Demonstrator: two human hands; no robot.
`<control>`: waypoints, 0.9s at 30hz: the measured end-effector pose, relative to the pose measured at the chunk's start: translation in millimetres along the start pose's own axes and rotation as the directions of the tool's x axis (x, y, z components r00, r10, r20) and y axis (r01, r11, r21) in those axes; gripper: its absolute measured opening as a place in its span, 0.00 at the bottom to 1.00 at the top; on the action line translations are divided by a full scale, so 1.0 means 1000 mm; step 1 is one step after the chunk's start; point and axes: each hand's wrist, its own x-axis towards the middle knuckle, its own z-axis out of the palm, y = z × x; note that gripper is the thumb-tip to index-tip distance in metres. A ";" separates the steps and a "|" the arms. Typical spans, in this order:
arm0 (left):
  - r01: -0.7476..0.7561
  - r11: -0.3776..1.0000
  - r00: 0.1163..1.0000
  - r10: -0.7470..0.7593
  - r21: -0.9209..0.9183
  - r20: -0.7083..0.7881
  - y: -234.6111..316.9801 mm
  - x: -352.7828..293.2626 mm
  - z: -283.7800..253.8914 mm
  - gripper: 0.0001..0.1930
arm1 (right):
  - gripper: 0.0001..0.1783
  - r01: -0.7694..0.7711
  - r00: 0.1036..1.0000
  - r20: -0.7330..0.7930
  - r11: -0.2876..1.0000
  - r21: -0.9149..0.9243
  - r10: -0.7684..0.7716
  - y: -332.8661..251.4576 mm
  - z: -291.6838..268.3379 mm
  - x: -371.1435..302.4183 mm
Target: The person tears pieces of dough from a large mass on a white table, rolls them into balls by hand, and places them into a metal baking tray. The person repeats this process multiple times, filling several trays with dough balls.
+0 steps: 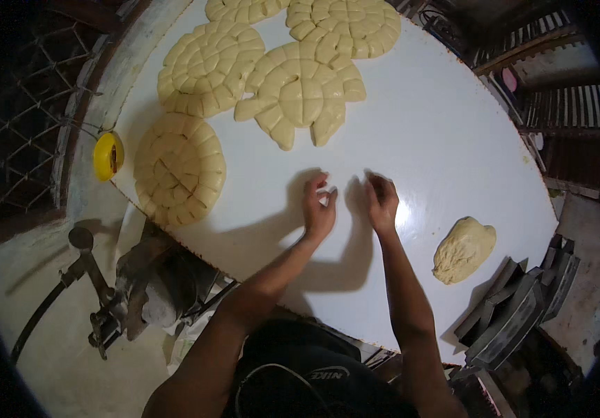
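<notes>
Over the middle of the white tabletop (446, 146), my left hand (319, 203) is held with bent fingers, a gap between thumb and forefinger, nothing in it. Close by on its right, my right hand (382, 202) has loosely bent fingers, slightly blurred, and no object shows in it. Beyond both hands lies a flattened dough slab cut into pieces (302, 94), its near edge ragged. A round cut dough slab (178, 167) rests to the left of my hands. To the right sits an uncut lump of dough (464, 249), touched by neither hand.
More cut dough rounds (211, 66) cover the far part of the table. A yellow bowl (108, 156) is at the left edge. Dark metal pans (516, 313) are stacked at the near right corner. Machinery with a lever (91, 272) stands left, below the table edge.
</notes>
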 end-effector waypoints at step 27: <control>0.472 0.835 0.805 -0.276 -0.284 0.525 0.001 -0.160 -0.071 0.24 | 0.23 -0.180 0.866 -0.388 0.921 0.346 0.315 -0.021 -0.090 -0.191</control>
